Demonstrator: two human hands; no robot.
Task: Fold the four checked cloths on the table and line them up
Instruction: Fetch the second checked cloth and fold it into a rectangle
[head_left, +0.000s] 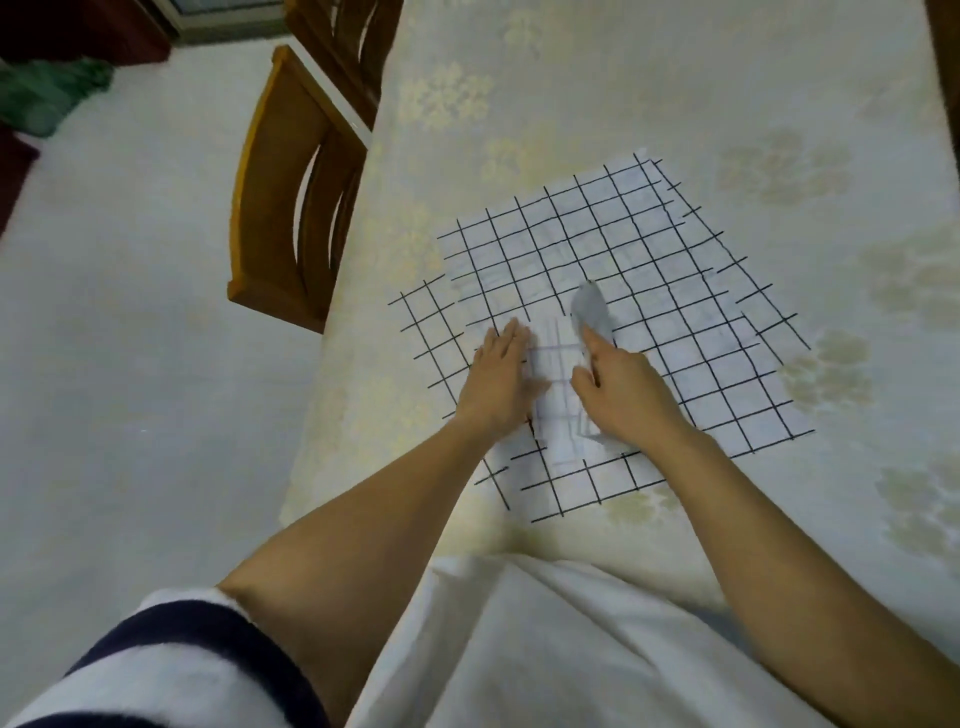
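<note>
- White fabric with a thin black grid lies under both hands. The left hand (501, 364) is flat, fingers straight and together, pressing down. The right hand (618, 387) has its fingers curled and pinches a raised fold.
- A blurred greyish flap (589, 312) stands up from that pinch, at 12 o'clock of the right hand.
- Between the hands is the folded checked cloth (558, 384), already narrowed to a strip. Its long axis runs roughly from 6 to 12 o'clock, and its near end points back at the person.
- As I read it, the first cloth is being folded, with a lengthwise fold made and a further fold under way. The next move calls for laying the flap down square on the strip while the left hand holds the layers from sliding. The crease then needs smoothing before the cloth is lifted off the pile.
- Under it lie the spread checked cloths (675, 291), flat, overlapping and unfolded, with staggered edges. Their corners reach towards 1, 4, 6 and 9 o'clock. I cannot count the layers for certain.
- They rest near the front of the cream, flower-patterned worktop (571, 104). Bare worktop at 12 and 3 o'clock of the pile looks suited to the row.
- A brown wooden chair (291, 197) stands at 9 o'clock, against the worktop's edge.
- A navy-and-white striped sleeve (171, 654) covers the left upper arm.
</note>
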